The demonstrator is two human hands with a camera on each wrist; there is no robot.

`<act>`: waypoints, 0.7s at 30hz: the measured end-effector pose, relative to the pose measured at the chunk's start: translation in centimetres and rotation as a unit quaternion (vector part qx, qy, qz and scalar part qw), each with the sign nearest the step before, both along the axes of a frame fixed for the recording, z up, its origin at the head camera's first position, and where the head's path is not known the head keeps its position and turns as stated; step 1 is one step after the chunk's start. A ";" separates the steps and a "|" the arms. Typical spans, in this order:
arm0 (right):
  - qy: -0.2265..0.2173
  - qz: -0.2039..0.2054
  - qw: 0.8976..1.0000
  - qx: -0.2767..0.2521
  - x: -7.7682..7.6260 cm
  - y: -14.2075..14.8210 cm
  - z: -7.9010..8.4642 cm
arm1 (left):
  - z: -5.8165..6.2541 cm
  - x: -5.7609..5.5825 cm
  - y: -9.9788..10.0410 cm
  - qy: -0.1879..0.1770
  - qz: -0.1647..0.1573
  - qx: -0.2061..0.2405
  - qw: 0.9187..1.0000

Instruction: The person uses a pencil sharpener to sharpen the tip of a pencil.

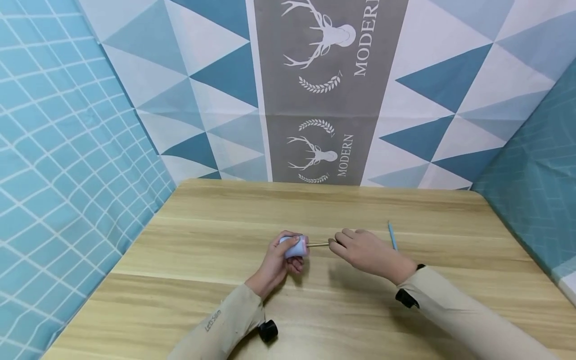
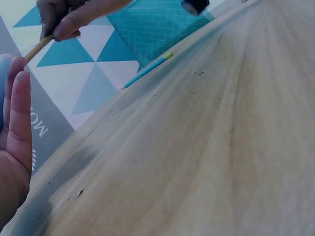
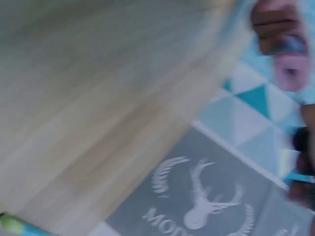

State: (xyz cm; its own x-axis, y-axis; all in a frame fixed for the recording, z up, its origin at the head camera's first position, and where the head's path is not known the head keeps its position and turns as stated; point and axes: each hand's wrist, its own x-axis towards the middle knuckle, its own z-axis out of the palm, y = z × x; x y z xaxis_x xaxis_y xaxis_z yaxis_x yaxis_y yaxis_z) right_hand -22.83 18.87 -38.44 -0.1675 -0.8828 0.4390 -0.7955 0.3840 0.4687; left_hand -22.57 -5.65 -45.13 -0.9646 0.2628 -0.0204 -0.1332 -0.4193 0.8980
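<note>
My left hand (image 1: 275, 262) grips a small light-blue and pink pencil sharpener (image 1: 293, 248) above the wooden table. A round hole shows in the pink end of the sharpener (image 3: 291, 73) in the right wrist view. To its right, my right hand (image 1: 366, 252) pinches a slim golden-brown pencil (image 1: 318, 244), whose other end reaches the sharpener's pink end in the head view. The same pencil (image 2: 38, 49) slants between both hands in the left wrist view. Fast movement blurs the right wrist view, and my right hand (image 3: 306, 157) shows only in part at its edge.
A blue pencil (image 1: 392, 235) with a yellow-green end lies on the table (image 1: 225, 210), just beyond my right hand. Patterned cloth (image 1: 216, 100) hangs along the table's back edge, with blue gridded cloth (image 1: 58, 150) on the left and teal cloth (image 1: 540, 170) on the right.
</note>
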 end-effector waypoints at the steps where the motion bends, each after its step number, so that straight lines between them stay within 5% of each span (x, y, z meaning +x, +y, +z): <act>1: 0.038 0.004 0.999 -0.001 -0.2 -0.1 -0.2 | 0.1 -0.1 0.0 -0.004 0.001 0.002 1.000; 4: 0.107 0.020 0.994 -0.032 -1.0 -0.8 -1.0 | 0.2 -0.1 -0.1 -0.014 0.002 0.001 1.000; 7: 0.110 0.031 0.991 -0.067 -1.5 -1.4 -1.5 | 0.2 -0.2 -0.1 -0.022 0.006 -0.002 1.000; 10: 0.044 0.030 0.996 -0.078 -1.7 -1.8 -1.8 | 0.1 -0.2 -0.1 -0.031 0.019 0.002 0.999; 12: -0.038 0.022 0.996 -0.080 -1.7 -1.8 -1.9 | 0.0 -0.1 0.0 -0.035 0.023 0.003 0.999; 14: -0.147 0.009 0.985 -0.087 -1.5 -1.8 -1.7 | 0.0 -0.1 0.0 -0.039 0.024 0.003 0.999; 16: -0.263 -0.007 0.959 -0.100 -1.3 -1.8 -1.2 | 0.0 0.0 0.1 -0.039 0.019 -0.004 0.999; 18: -0.378 -0.028 0.918 -0.117 -1.1 -1.9 -0.6 | 0.0 0.0 0.1 -0.037 0.014 -0.010 0.999; 20: -0.488 -0.054 0.862 -0.126 -1.1 -2.0 0.1 | 0.0 0.1 0.2 -0.032 0.008 -0.017 0.999; 21: -0.546 -0.067 0.825 -0.131 -1.2 -2.0 0.5 | 0.1 0.1 0.2 -0.030 0.005 -0.018 0.999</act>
